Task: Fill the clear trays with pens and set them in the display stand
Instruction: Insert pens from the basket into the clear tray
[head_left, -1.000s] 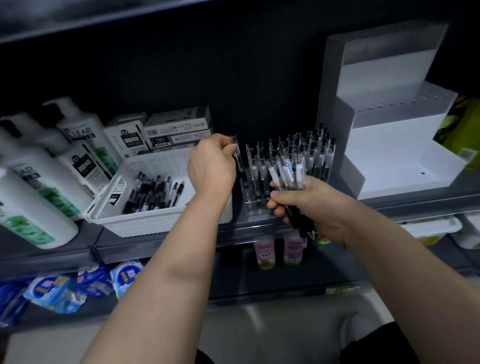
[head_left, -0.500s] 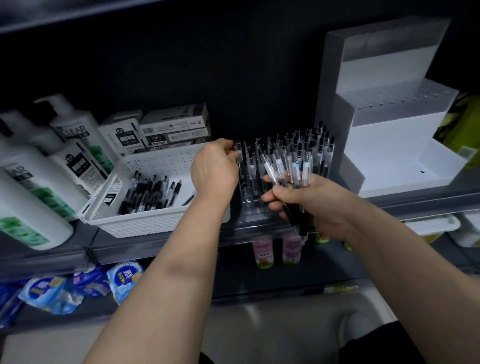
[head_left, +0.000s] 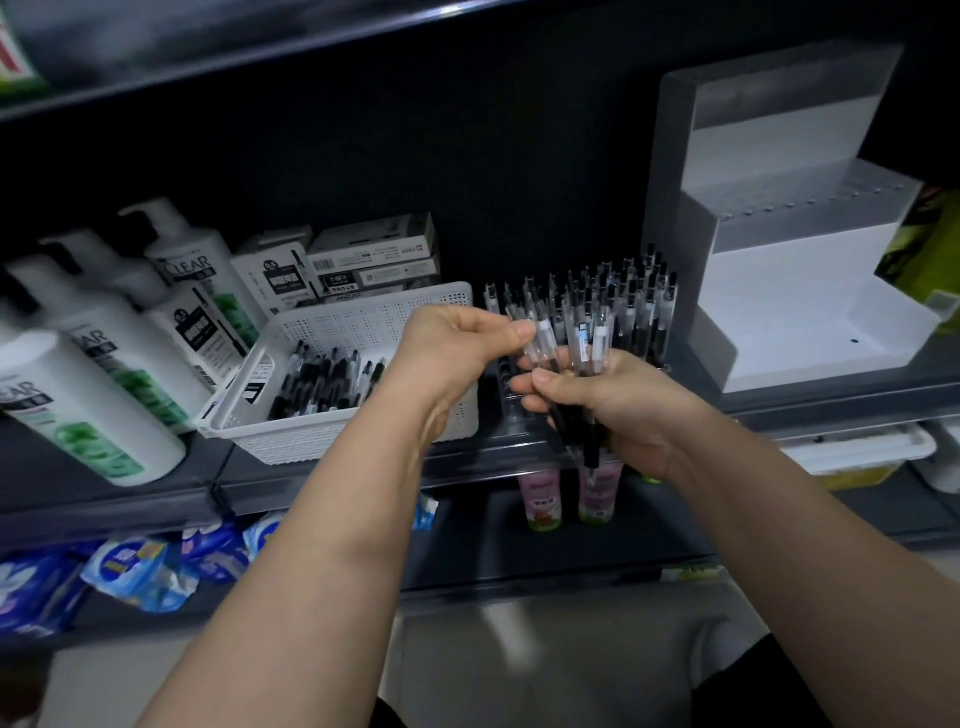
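Clear tray (head_left: 508, 376), part-filled, stands on the shelf (head_left: 363, 470) beside the white display stand (head_left: 795, 322). Right hand (head_left: 628, 410) grips a pen bundle (head_left: 589, 345); left hand (head_left: 457, 348) pinches one pen (head_left: 543, 340), probably bound for a free slot.

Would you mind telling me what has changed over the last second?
The left hand left the clear tray and came back toward the person, now pinching a pen in the bundle of pens gripped by the right hand. The right hand kept its bundle; the white basket and display stand stayed put.
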